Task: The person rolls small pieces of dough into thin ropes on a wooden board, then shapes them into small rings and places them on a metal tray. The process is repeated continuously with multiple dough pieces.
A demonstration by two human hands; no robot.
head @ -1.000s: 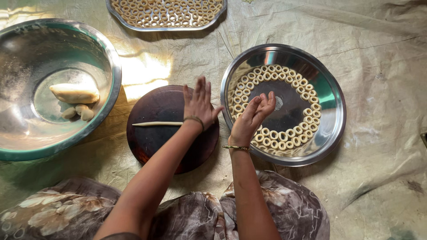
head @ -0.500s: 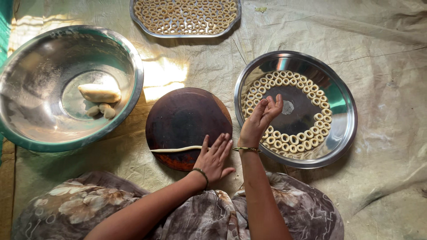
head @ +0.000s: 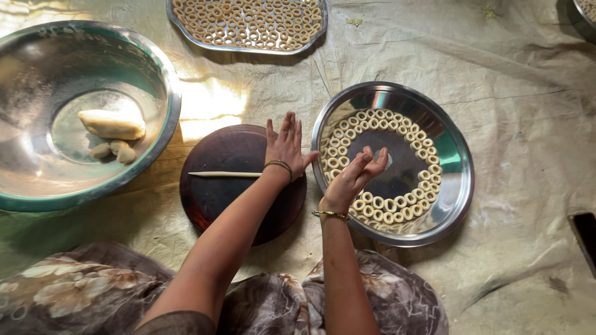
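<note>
Well into the work, judging by the trays: far tray (head: pixel 180 15) at the top crammed edge to edge with small dough rings (head: pixel 248 22); round steel plate (head: pixel 459 186) at the right carrying rings (head: pixel 379 208) in about two rows around most of its rim, bare metal at the middle. Left hand (head: pixel 285 146) flat on the dark round board (head: pixel 217 198), fingers spread and straight, gripping nothing, palm over the near end of a thin dough rope (head: pixel 223 174) stretched leftward across the wood. Right hand (head: pixel 357 177) raised over the plate's left side, fingers loosely curled with the tips drawn toward each other; possibly a bit of dough pinched there, but too small to tell from this angle. Left to do, by the look of things: the rope on the board not yet cut or looped, the plate's centre unfilled, and in the big steel bowl (head: pixel 155 80) at the left one larger dough lump (head: pixel 112 124) with a few small pieces (head: pixel 115 151) beside it, unrolled. Bowl mostly bare otherwise, suggesting most of the dough already shaped and only a modest share remaining. Worn cloth (head: pixel 528 93) spread under everything; patterned fabric (head: pixel 74 291) over the knees at the bottom edge.
</note>
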